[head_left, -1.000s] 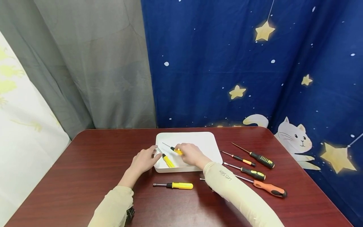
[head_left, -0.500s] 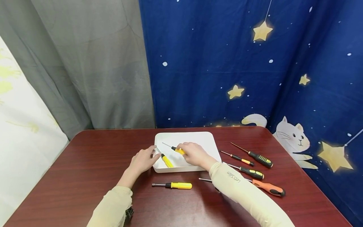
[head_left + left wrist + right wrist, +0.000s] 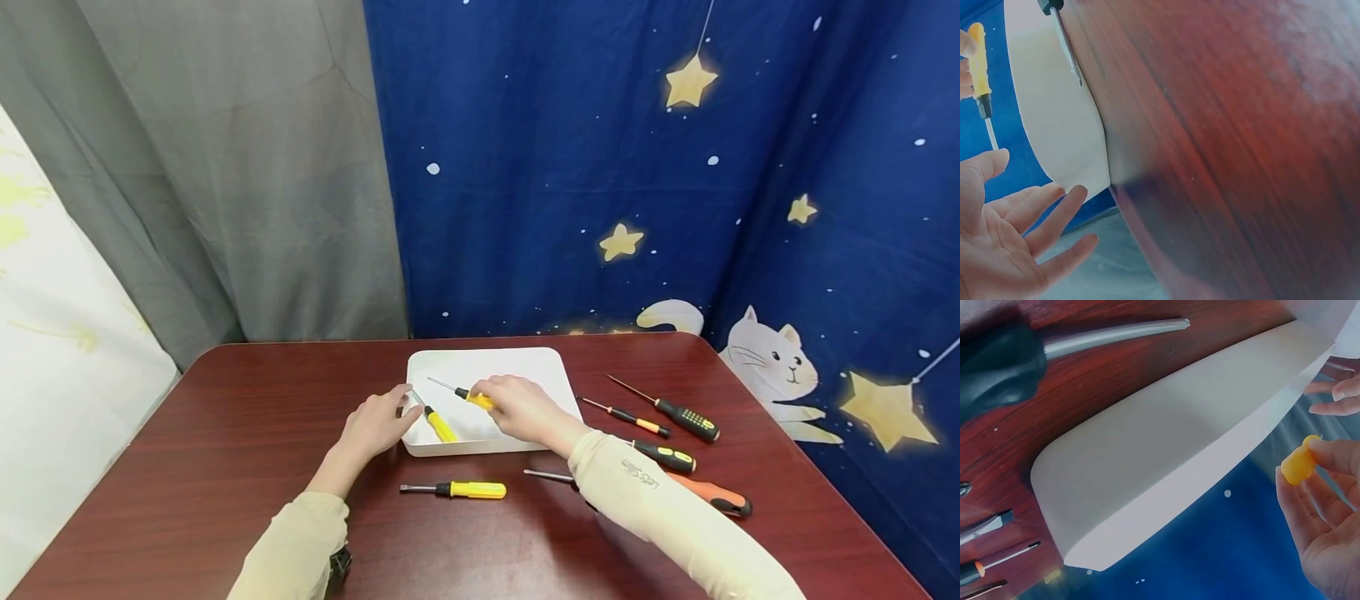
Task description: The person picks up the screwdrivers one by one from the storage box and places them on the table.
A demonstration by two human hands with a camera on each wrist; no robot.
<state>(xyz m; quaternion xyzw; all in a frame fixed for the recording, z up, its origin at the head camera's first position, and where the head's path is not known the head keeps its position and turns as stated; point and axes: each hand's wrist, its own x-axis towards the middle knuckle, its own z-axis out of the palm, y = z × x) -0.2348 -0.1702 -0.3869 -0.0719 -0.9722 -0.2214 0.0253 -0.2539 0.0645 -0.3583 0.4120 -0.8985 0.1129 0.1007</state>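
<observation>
My right hand (image 3: 521,410) pinches the yellow handle of a thin screwdriver (image 3: 477,399) over the white tray (image 3: 480,447). Its shaft points to the far left; in the right wrist view the yellow handle end (image 3: 1299,464) shows between thumb and fingers. At the tray's left wall is my left hand (image 3: 375,427), its fingers loosely extended and fingertips right at the rim in the left wrist view. A second yellow-handled screwdriver (image 3: 440,427) lies in the tray beside the left thumb. Just in front of the tray, a third yellow screwdriver (image 3: 470,490) lies on the table.
Right of the tray lie several screwdrivers: a black one with yellow dots (image 3: 687,419), an orange-and-black one (image 3: 640,422), a black-and-yellow one (image 3: 666,456) and an orange-handled one (image 3: 720,497). Another shaft (image 3: 549,476) runs under the right sleeve. Curtains hang behind the table (image 3: 300,367).
My right hand and forearm have shifted slightly right, bringing the pinched screwdriver a little that way. The left hand stays at the tray's wall. The head view has turned slightly.
</observation>
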